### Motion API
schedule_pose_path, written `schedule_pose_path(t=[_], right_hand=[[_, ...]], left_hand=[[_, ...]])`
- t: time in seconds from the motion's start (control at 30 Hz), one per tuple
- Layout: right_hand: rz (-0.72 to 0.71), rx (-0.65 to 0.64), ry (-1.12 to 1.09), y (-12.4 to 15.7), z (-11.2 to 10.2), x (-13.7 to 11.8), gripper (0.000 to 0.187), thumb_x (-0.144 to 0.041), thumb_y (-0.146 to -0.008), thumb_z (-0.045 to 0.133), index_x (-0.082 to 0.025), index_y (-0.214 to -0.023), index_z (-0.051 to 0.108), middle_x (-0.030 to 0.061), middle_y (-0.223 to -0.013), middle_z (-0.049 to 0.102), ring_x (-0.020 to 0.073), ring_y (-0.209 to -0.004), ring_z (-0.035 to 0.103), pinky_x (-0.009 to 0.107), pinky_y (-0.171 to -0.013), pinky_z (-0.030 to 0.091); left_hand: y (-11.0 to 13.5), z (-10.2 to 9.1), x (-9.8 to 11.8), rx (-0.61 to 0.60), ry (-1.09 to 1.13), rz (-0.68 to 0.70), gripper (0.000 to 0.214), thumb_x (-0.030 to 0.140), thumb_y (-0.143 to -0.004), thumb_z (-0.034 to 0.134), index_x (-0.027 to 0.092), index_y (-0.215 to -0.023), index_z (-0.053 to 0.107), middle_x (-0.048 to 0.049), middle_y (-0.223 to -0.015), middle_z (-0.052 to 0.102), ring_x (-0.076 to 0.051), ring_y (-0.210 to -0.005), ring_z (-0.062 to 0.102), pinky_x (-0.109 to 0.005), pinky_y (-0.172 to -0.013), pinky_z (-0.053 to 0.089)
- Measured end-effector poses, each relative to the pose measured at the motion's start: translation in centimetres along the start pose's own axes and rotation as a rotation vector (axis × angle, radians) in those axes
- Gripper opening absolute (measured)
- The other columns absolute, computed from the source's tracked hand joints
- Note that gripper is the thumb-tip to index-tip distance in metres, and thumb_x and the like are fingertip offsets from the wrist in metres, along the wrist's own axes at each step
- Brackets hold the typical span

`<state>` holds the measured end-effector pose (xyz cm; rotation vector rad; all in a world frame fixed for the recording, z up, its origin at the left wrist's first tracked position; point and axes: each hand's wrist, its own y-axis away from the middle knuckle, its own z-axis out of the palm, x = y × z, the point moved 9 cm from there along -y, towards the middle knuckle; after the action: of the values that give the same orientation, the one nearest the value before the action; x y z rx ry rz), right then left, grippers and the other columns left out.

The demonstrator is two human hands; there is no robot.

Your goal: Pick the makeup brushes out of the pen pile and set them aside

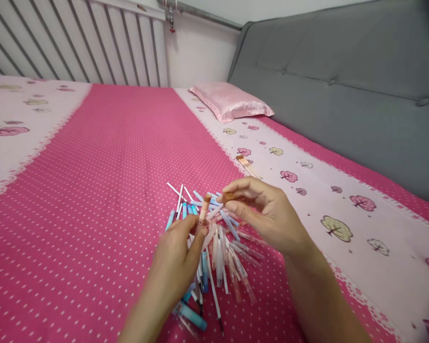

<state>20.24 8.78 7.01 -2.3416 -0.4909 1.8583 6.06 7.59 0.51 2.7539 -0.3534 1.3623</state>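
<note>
My left hand point(180, 245) pinches a peach pen barrel point(203, 209) with a brown top end, held upright. To its right, my right hand point(260, 209) holds a small brown pen part point(229, 196) between thumb and fingers, apart from the barrel. Its exact shape is partly hidden by my fingers. Beneath both hands lies a loose heap of pen parts: clear pinkish pen barrels point(236, 267), blue caps point(191, 315), lavender pieces point(229, 225) and thin white refills point(214, 295) with dark tips. My left hand covers part of the heap.
Several peach pens with brown ends point(248, 166) lie side by side beyond my right hand. All rests on a pink dotted bedspread point(128, 143). A pink pillow point(232, 101) lies near the grey headboard point(343, 71). A white radiator point(75, 43) stands at the far left.
</note>
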Motion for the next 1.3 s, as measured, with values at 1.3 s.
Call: schedule_pose_path(t=[1.3], right_hand=[[0.057,-0.081,-0.119,0.0,1.6,0.9,0.012,-0.028,-0.089,0.056,-0.020,-0.099,0.056,0.0026,-0.081,0.071,0.0158,-0.079,0.068,0.034,-0.075,0.054]], left_hand=[[0.2,0.6,0.8,-0.058,-0.176,0.065,0.020,0.028,-0.090,0.038,0.020,-0.079,0.053,-0.0048,-0.076,0.059,-0.022,-0.074,0.053,-0.030,-0.064,0.035]])
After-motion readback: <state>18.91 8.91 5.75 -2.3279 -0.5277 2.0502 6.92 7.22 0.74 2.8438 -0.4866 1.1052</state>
